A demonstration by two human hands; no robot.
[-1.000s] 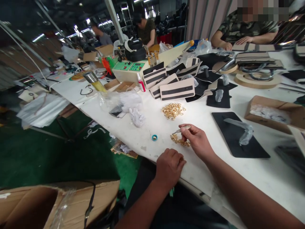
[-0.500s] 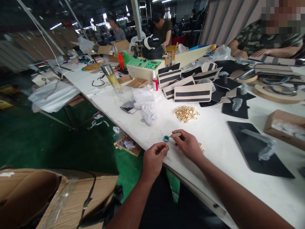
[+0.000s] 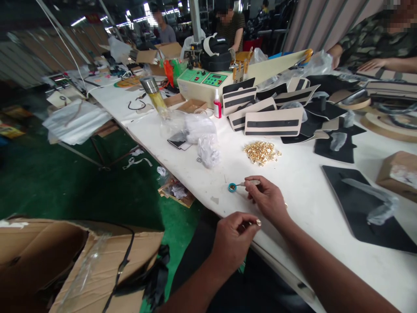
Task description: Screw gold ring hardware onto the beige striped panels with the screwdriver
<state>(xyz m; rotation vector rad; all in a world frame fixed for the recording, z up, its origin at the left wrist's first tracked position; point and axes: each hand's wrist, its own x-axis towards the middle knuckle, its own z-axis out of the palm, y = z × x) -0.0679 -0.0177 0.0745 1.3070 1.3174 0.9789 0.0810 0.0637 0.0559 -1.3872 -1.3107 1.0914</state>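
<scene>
My left hand [image 3: 233, 239] is closed near the front edge of the white table [image 3: 302, 182], pinching a small gold ring [image 3: 258, 222] between thumb and fingers. My right hand [image 3: 267, 198] is closed on a thin pointed tool [image 3: 249, 183]. The tool's tip rests at a small blue cap [image 3: 232, 187] on the table. A heap of gold rings [image 3: 261, 152] lies farther back, untouched.
Beige panels with black stripes [image 3: 273, 121], black pads [image 3: 361, 204], crumpled plastic [image 3: 202, 134] and a control box [image 3: 205, 84] crowd the table. An open cardboard box [image 3: 81, 265] sits low at my left. Other people work at the far side.
My left hand pulled back toward the table edge with a gold ring. My right hand went from the small gold pile by my wrist to the blue cap and stays there.
</scene>
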